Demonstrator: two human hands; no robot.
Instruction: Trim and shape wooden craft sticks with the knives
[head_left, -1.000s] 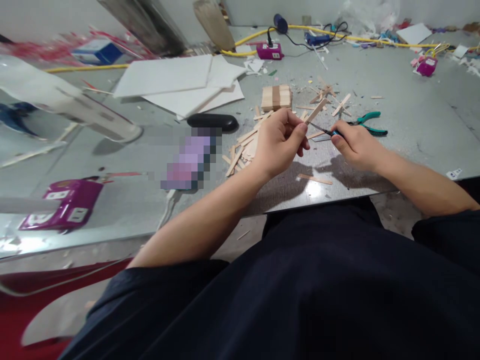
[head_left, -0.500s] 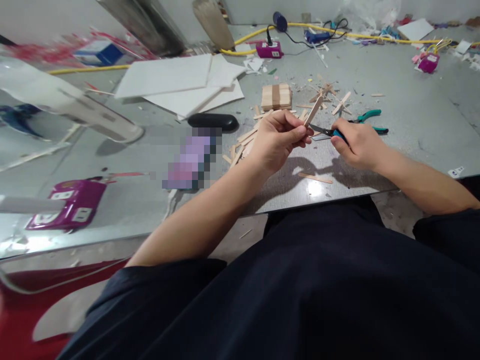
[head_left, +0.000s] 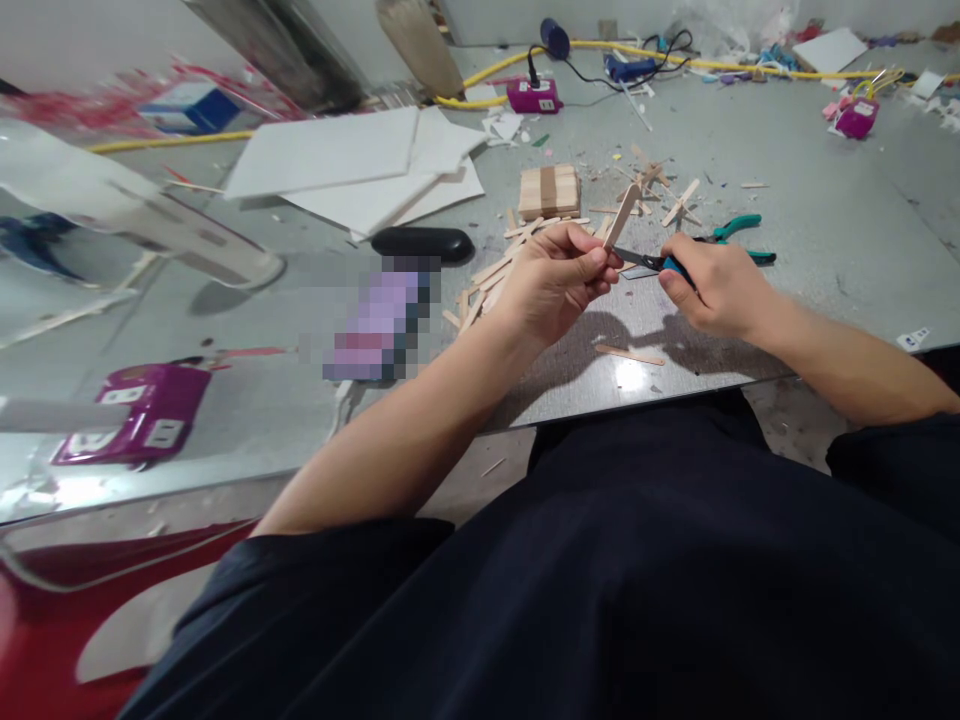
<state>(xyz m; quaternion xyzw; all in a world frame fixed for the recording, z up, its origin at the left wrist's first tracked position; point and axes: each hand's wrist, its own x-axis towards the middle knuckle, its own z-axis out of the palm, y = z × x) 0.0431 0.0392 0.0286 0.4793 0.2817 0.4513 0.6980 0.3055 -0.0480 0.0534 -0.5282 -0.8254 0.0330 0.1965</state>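
Head cam: L fingers [head_left: 595, 263] pinch stick [head_left: 622, 214], long axis up-rt; R fingers [head_left: 681, 250] grip blue-hndl tool [head_left: 651, 263].

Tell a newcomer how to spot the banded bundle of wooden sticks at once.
On the gray table, find the white boards. Just right of them, beyond the left hand, sits a squared bundle of wooden sticks. A brown band across its middle sets it apart from the loose sticks scattered nearby.

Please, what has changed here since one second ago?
The wooden craft stick in the left hand has tilted more upright. Nothing was taken up or let go; the right hand keeps the blue-handled cutting tool. The teal-handled pliers and stick bundle stayed put.
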